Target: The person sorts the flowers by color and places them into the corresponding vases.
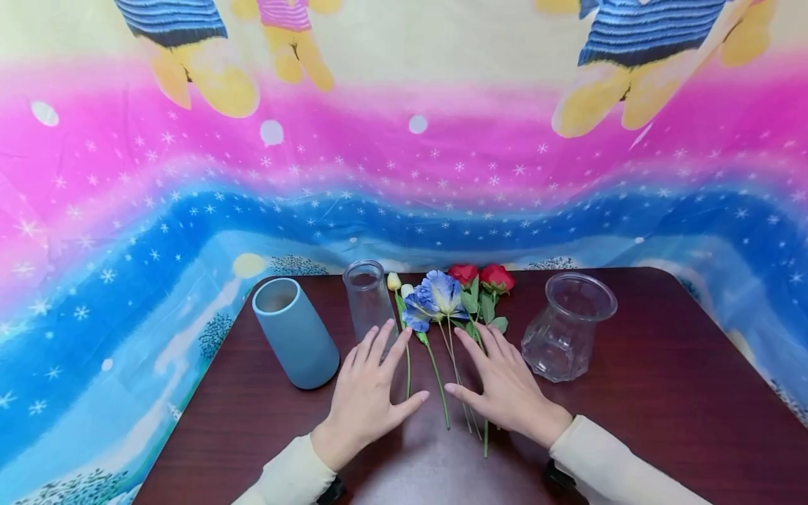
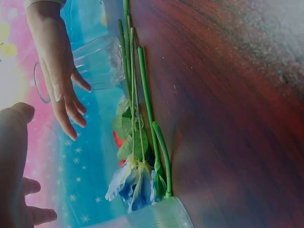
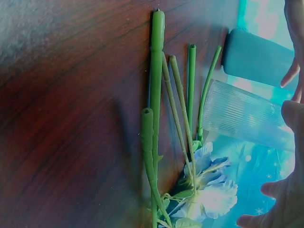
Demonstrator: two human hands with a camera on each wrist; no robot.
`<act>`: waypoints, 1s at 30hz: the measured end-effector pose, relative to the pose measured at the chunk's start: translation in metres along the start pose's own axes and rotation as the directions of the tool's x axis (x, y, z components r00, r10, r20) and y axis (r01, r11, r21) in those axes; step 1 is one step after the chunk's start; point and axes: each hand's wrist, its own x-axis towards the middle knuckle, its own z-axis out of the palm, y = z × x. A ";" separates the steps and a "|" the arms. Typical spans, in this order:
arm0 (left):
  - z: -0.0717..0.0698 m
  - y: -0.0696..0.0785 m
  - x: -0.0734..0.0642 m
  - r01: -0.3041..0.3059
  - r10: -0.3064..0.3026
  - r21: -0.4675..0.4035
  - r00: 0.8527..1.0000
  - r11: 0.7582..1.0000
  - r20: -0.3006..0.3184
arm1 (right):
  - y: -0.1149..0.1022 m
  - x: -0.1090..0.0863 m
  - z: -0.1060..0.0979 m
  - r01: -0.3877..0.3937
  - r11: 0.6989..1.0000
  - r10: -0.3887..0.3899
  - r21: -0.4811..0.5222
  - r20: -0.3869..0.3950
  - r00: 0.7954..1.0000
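Both hands hover over the table with spread fingers and hold nothing. The left hand (image 1: 366,396) is in front of a tall ribbed clear glass vase (image 1: 367,298), with a blue-grey vase (image 1: 297,337) to its left. Nearest the right hand (image 1: 511,386) are flower stems and a flared clear glass vase (image 1: 562,344). Between the hands lie several flowers: blue blooms (image 1: 442,294), red roses (image 1: 496,278) and pale tulips (image 1: 394,281). Their green stems (image 3: 156,76) point toward the person. In the wrist views both hands are raised above the stems, apart from them.
The dark wooden table (image 1: 663,421) has rounded back corners. Behind it hangs a printed cloth (image 1: 404,189) in pink and blue with snowflakes and cartoon figures. All three vases stand upright toward the back half of the table, around the flowers.
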 end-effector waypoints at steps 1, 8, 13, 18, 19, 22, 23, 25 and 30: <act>0.000 -0.001 -0.001 -0.001 0.000 -0.010 1.000 1.000 -0.022 | 0.000 0.000 0.000 0.002 1.000 -0.002 0.007 0.000 1.000; -0.004 -0.012 -0.004 -0.003 -0.006 -0.056 0.986 0.998 -0.165 | -0.003 0.005 0.002 -0.009 0.999 0.008 0.037 0.019 1.000; -0.007 -0.019 -0.007 0.009 -0.027 -0.095 0.980 0.995 -0.198 | -0.007 0.007 0.003 -0.012 0.999 0.011 0.034 0.017 1.000; -0.015 -0.023 -0.011 0.055 -0.077 -0.118 0.979 0.991 -0.187 | -0.011 0.011 0.004 -0.010 0.999 0.010 0.042 -0.004 1.000; -0.016 -0.024 -0.011 0.060 -0.083 -0.123 0.978 0.991 -0.191 | -0.012 0.012 0.005 -0.009 0.999 0.009 0.043 -0.005 1.000; -0.018 -0.027 -0.014 0.067 -0.094 -0.131 0.973 0.989 -0.209 | -0.014 0.014 0.005 -0.001 0.999 0.002 0.046 -0.007 1.000; -0.018 -0.028 -0.015 0.071 -0.099 -0.134 0.972 0.988 -0.213 | -0.014 0.014 0.005 -0.001 0.999 0.001 0.044 -0.006 1.000; -0.017 -0.031 -0.018 0.081 -0.109 -0.136 0.970 0.987 -0.217 | -0.015 0.015 0.005 0.003 0.999 -0.003 0.042 -0.006 1.000; -0.018 -0.037 -0.025 0.105 -0.132 -0.131 0.966 0.986 -0.221 | -0.017 0.017 0.006 0.007 0.999 -0.007 0.038 -0.001 1.000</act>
